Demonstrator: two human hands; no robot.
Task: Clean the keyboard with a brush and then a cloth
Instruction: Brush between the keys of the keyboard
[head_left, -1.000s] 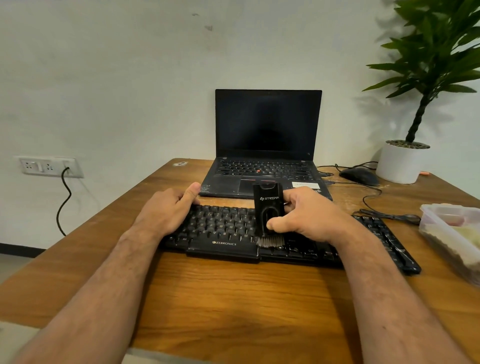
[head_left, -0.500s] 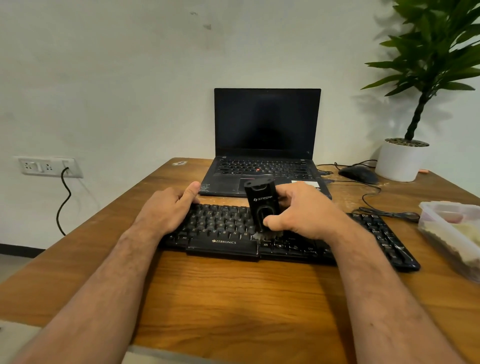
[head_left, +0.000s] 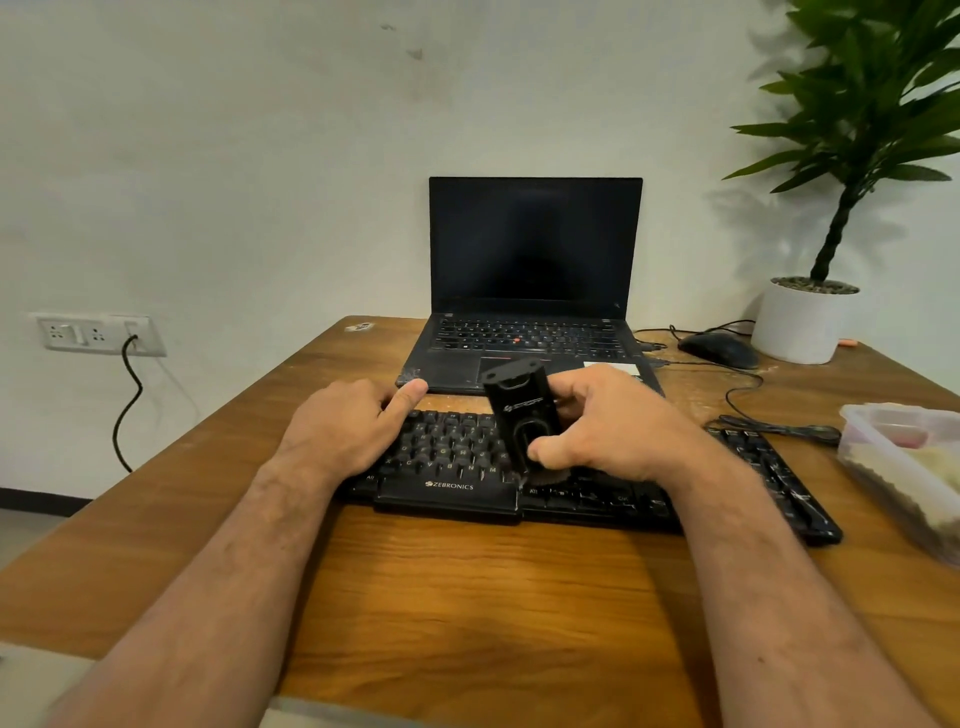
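Observation:
A black Zebronics keyboard (head_left: 457, 488) lies across the wooden table (head_left: 467, 597) in front of me. My right hand (head_left: 613, 431) grips a black block-shaped brush (head_left: 519, 410), thumb on its front face, the body tilted with its top leaning left. Its bristles touch the keys just right of the space bar. My left hand (head_left: 348, 426) rests on the keyboard's left end, fingers curled over the far edge and thumb stretched along the back edge. No cloth is plainly visible.
An open black laptop (head_left: 535, 270) stands just behind the keyboard. A black mouse (head_left: 719, 349) with cables and a white plant pot (head_left: 802, 322) sit at the back right. A clear plastic container (head_left: 904, 467) is at the right edge.
The brush swept back from the keyboard's near edge toward the middle rows and tilted left, with my right hand following. My left hand stayed put.

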